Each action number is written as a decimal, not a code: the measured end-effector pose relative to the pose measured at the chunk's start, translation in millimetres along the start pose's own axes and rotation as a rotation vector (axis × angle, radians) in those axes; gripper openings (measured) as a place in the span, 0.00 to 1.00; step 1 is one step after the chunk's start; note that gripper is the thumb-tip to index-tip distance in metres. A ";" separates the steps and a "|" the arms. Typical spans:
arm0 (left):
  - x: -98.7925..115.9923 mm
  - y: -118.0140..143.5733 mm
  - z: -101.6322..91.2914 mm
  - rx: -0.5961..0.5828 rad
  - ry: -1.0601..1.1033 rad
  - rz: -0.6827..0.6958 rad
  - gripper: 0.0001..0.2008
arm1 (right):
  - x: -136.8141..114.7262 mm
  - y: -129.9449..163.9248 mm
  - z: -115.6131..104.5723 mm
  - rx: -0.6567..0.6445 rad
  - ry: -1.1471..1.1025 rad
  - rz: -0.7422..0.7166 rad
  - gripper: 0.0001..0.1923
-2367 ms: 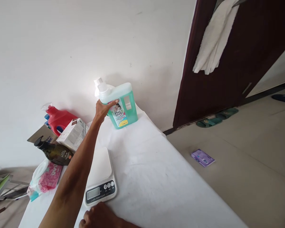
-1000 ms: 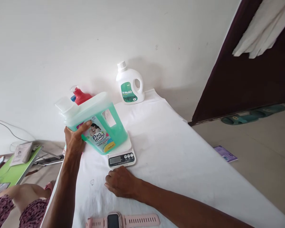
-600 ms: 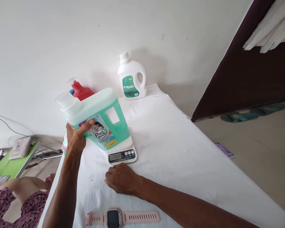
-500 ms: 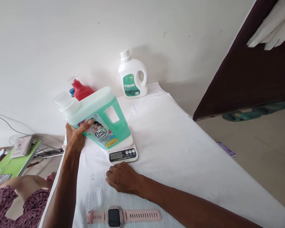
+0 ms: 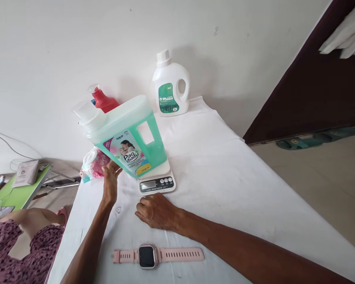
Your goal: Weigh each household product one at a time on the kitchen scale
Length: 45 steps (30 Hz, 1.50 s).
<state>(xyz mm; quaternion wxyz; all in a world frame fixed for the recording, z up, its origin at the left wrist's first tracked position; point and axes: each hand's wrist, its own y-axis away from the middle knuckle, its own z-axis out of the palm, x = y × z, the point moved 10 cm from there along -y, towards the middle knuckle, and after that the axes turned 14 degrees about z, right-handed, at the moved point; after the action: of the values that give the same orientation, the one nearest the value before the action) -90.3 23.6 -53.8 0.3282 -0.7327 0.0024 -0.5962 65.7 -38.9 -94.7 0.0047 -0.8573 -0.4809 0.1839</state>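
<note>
A big green detergent jug (image 5: pixel 127 134) with a "Pao dudu" label stands on a small white kitchen scale (image 5: pixel 157 180) in the middle of the white-covered table (image 5: pixel 225 185). My left hand (image 5: pixel 110 181) is open just below and left of the jug, fingertips close to its lower edge; I cannot tell if they touch. My right hand (image 5: pixel 155 211) rests palm down on the cloth right in front of the scale, holding nothing.
A white detergent bottle (image 5: pixel 170 85) stands at the far end by the wall. A red bottle (image 5: pixel 104 101) and a pink wipes pack (image 5: pixel 93 163) sit left of the jug. A pink smartwatch (image 5: pixel 154 255) lies near me. A green side table (image 5: pixel 17 193) is at left.
My left hand carried the green jug from the far end onto the scale, then let go and dropped below it. My right hand stayed in front of the scale.
</note>
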 end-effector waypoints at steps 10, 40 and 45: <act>-22.6 19.0 -5.2 -0.076 -0.117 -0.061 0.35 | -0.7 3.8 0.3 0.062 -0.002 -0.032 0.15; -18.7 20.6 -2.3 -0.129 -0.229 -0.030 0.31 | -0.7 8.6 -0.2 0.121 -0.016 -0.058 0.14; -19.5 23.5 -3.3 -0.103 -0.130 -0.052 0.34 | 1.7 7.2 2.5 0.098 -0.023 -0.025 0.14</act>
<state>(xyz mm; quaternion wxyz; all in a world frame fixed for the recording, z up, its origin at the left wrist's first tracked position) -89.7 11.3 -81.9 0.2739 -0.7857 -0.0072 -0.5547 71.6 -41.8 -98.9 0.0436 -0.8478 -0.4818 0.2170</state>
